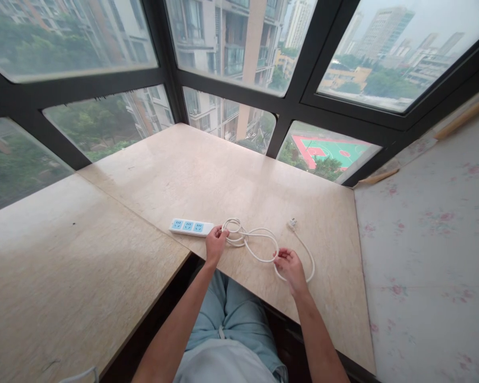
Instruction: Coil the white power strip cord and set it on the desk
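A white power strip (191,227) with three blue sockets lies on the stone counter near its front edge. At the strip's right end, my left hand (216,243) is closed with its fingertips on the white cord where it leaves the strip. The cord (259,231) spreads to the right in loose, crossing loops. My right hand (290,268) pinches the right side of a loop between thumb and fingers. Beyond that hand the cord curves round to its plug (291,224), which rests on the counter.
The beige counter (151,175) runs into a corner under dark-framed windows (175,80). A flowered wall (427,255) bounds it on the right. Another counter section (64,260) extends left, with a pale cable (80,375) at its lower edge. My legs (227,308) are below the front edge.
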The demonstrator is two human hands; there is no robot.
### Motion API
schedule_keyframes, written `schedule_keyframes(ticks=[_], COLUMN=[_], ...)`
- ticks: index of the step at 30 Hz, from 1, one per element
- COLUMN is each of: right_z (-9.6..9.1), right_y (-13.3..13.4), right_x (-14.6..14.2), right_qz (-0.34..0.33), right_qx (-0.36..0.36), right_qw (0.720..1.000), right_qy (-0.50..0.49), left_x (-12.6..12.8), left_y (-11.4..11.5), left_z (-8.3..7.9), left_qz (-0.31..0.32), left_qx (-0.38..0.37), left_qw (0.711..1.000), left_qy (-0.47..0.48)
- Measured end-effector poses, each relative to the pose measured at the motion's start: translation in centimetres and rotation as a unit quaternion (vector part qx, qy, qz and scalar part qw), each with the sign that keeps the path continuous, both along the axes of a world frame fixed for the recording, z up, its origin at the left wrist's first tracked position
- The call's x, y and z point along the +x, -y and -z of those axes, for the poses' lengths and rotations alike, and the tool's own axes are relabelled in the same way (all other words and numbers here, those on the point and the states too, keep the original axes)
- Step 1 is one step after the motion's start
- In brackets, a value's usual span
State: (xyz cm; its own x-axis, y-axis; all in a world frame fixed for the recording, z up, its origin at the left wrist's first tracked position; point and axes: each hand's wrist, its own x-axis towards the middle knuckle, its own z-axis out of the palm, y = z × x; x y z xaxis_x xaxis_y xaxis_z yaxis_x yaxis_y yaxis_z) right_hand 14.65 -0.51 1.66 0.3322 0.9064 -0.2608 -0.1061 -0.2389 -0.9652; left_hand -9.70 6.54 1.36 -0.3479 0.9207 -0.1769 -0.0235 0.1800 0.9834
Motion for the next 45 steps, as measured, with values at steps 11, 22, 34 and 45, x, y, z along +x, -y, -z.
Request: schedule_keyframes(ticks=[11, 22, 34, 45], right_z=[-5.3, -2.8, -3.0, -1.7], right_y=[-6.2, -7.5, -6.2, -4.5], right_x=[-7.4, -8.5, -6.1, -2.3], right_qz=[-0.308, -0.324, -0.181, -0.060], right_qx=[0.162, 0.154, 0.134, 0.096], right_qw=[0.721, 0.652, 0.884, 0.986], right_qy=[0.599, 0.668, 0.409, 0.119], left_x=[-0.1, -0.2, 0.0, 0.2], left_y=[-0.2, 0.2, 1.3, 0.9], left_z=[0.8, 1.2, 2.0, 2.4], left_qz=[0.005, 0.001, -0.082, -0.094], left_qx=[0.013, 0.055, 0.170, 0.142], left_qw=[1.000, 0.998, 0.978, 0.980], left_qy=[0.020, -0.002, -0.086, -0.102])
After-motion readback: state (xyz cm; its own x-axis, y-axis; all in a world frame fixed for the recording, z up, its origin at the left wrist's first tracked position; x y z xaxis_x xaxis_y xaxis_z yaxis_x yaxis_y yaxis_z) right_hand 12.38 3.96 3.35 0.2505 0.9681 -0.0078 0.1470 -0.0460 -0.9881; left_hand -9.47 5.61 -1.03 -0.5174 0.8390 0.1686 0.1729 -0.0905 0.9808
